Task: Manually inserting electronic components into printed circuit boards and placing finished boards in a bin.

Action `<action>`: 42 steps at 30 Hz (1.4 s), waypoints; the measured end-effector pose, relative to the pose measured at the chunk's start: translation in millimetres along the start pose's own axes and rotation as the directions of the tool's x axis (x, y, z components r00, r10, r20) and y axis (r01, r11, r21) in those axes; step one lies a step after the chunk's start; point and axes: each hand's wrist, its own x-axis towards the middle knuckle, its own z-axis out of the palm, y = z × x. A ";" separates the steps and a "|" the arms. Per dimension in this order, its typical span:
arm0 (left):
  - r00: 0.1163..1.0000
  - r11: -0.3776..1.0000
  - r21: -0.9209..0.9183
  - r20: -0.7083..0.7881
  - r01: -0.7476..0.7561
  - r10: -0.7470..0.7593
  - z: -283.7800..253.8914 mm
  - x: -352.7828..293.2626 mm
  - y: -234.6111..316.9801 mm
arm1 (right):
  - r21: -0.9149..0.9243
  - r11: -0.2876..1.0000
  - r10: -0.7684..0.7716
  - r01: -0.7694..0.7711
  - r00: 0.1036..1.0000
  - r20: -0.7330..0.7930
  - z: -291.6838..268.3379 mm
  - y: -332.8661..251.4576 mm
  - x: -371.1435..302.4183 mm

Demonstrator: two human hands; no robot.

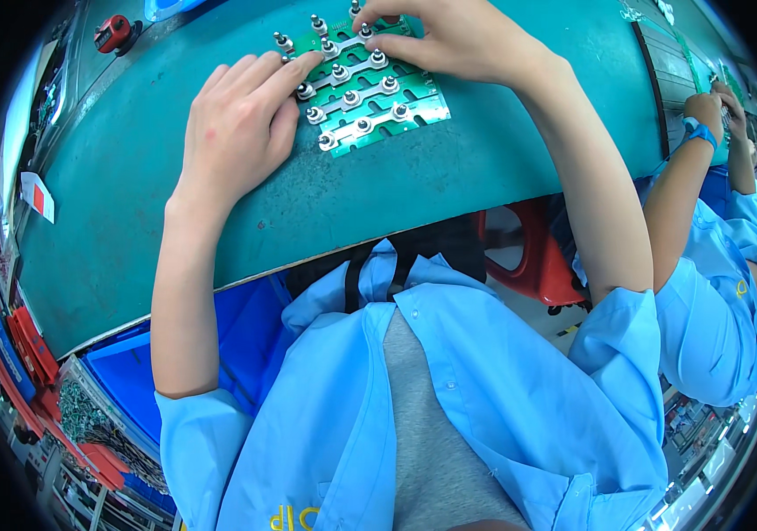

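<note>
A green circuit board point(438, 104) lies on the table, crossed by several flat metal bars with threaded studs and nuts. My right hand point(458, 40) reaches in from the right, its thumb and index finger closed around the right end of an upper metal bar point(345, 41), at the stud. My left hand point(241, 119) is at the board's left edge, fingers bent together over the same bar's left end. Its index fingertip touches the bar, and that end's stud is hidden beneath. Nearer to me, another bar point(353, 99) carries upright studs.
The green table mat point(369, 195) spreads around the board. A red and black tool point(115, 35) sits at the far left, near a blue tray's edge point(170, 7). At right, a co-worker's hands point(710, 106) work beside a grey panel. A red stool point(533, 257) stands below.
</note>
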 end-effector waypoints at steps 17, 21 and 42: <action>0.991 0.977 -0.182 0.087 0.112 -0.097 -16.0 3.4 8.8 | 0.197 0.929 0.346 -0.314 0.925 -0.158 -51.3 57.5 23.8; 0.991 0.969 -0.217 0.089 0.116 -0.099 -20.8 7.7 8.0 | 0.042 0.853 0.512 -0.520 0.816 -0.267 -56.1 110.0 32.4; 0.875 0.806 -0.400 -0.020 0.436 -0.483 -27.5 -65.7 19.8 | -0.285 0.682 0.706 -0.673 0.708 0.018 -47.5 145.7 84.4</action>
